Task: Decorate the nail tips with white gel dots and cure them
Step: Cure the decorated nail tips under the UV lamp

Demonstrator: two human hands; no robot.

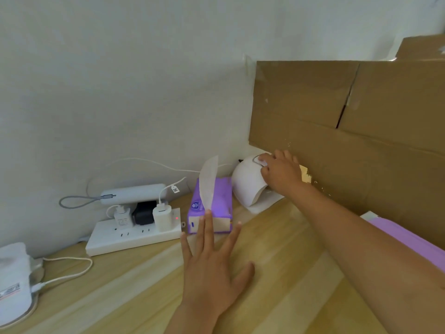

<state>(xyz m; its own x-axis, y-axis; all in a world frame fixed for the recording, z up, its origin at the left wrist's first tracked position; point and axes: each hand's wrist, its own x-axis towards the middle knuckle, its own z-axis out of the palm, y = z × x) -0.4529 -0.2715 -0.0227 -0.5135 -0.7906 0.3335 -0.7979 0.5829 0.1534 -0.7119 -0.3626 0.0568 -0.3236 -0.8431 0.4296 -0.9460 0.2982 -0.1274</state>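
A small white dome-shaped curing lamp [246, 183] stands on the wooden desk [277, 273] near the wall corner, its opening facing right. My right hand [280, 173] reaches over the lamp, one fingertip on the button on its top and the thumb against its front rim. My left hand [212, 259] lies flat on the desk in front of me, fingers straight and spread, holding nothing. Its fingertips reach the near end of a purple tissue pack [212, 208]. No nail tips or gel can be seen.
A white power strip [134, 235] with several chargers and cables sits at the left, a white power bank [133, 194] resting above it. A white container [14, 283] is at the far left edge. Cardboard sheets [349, 131] lean at the right, and a purple item [409, 242] lies below them.
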